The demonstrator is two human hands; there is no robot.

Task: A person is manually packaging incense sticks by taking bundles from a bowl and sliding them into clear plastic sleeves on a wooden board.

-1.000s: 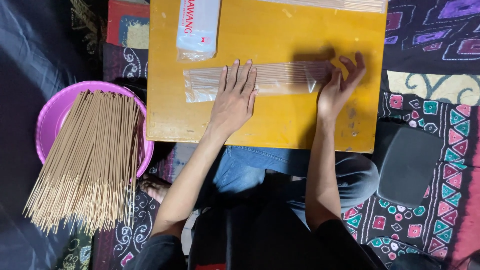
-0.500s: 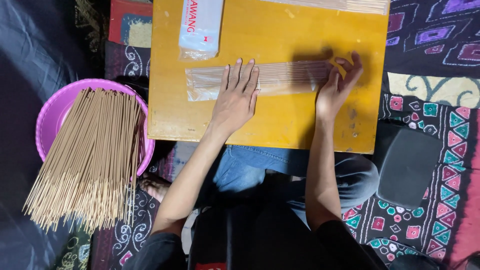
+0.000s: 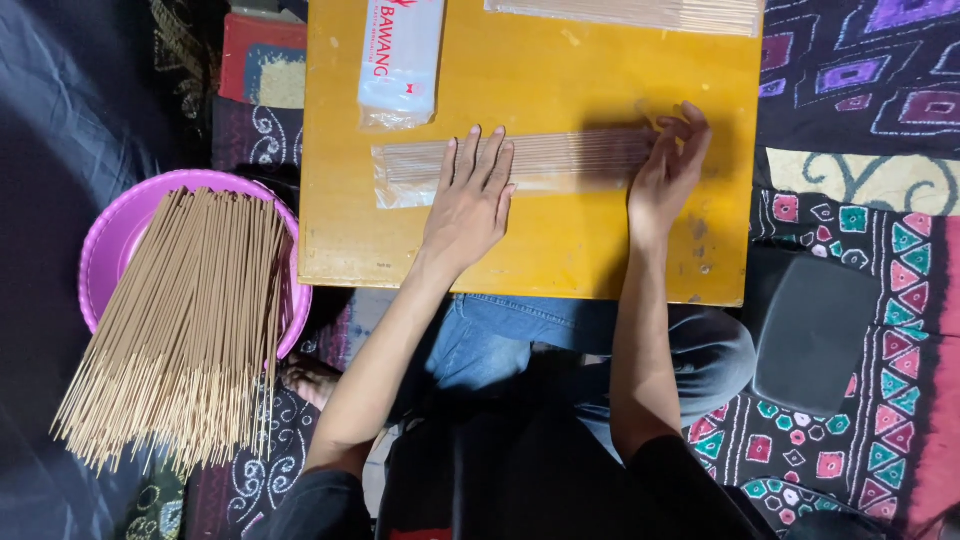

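Two hands work on my yellow board (image 3: 560,250) — the left hand (image 3: 468,205) lies flat, fingers spread, pressing a clear sleeve of sticks (image 3: 540,162); the right hand (image 3: 668,172) pinches the sleeve's open end. Beside the board, a pink basin (image 3: 115,245) carries loose sticks (image 3: 190,330) — patterned cloth (image 3: 860,190) covers the floor.

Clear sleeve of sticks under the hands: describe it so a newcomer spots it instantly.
On the yellow wooden board, find the long clear plastic sleeve of thin tan sticks lying across its middle. The left hand presses flat on it; the right hand is at its right end. The other packs lie at the board's far edge, untouched.
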